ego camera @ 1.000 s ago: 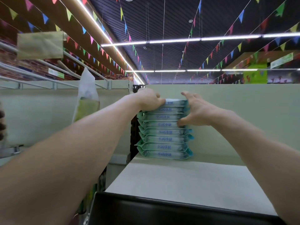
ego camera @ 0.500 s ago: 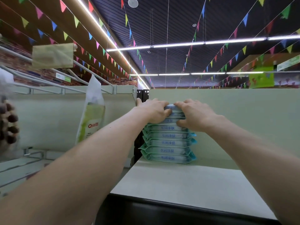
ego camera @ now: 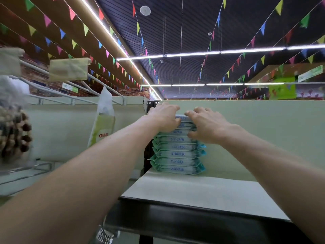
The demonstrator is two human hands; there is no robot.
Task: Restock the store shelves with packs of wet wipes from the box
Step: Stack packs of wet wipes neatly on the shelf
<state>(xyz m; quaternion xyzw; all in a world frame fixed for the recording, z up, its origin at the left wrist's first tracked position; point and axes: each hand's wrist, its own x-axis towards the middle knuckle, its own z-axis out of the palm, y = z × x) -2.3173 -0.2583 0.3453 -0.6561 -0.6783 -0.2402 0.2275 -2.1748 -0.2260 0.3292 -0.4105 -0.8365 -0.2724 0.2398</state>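
A stack of several teal and white packs of wet wipes (ego camera: 178, 154) stands on the pale top shelf (ego camera: 193, 192), against the green back panel. Both of my arms reach forward to its top. My left hand (ego camera: 164, 117) lies over the upper left of the stack, fingers curled down over the front of the top packs. My right hand (ego camera: 208, 125) covers the upper right, with fingers on the top pack and the thumb against the front a few packs lower. The box is out of view.
A white and green bag (ego camera: 103, 124) hangs from a hook rail left of the stack. At the far left hangs a blurred bag of dark round items (ego camera: 15, 132). The shelf's black front edge (ego camera: 175, 217) runs below my arms. The green back panel (ego camera: 263, 138) stretches right.
My right hand has moved from the stack's right side onto its top, close to my left hand. The view has tilted up and come a little closer.
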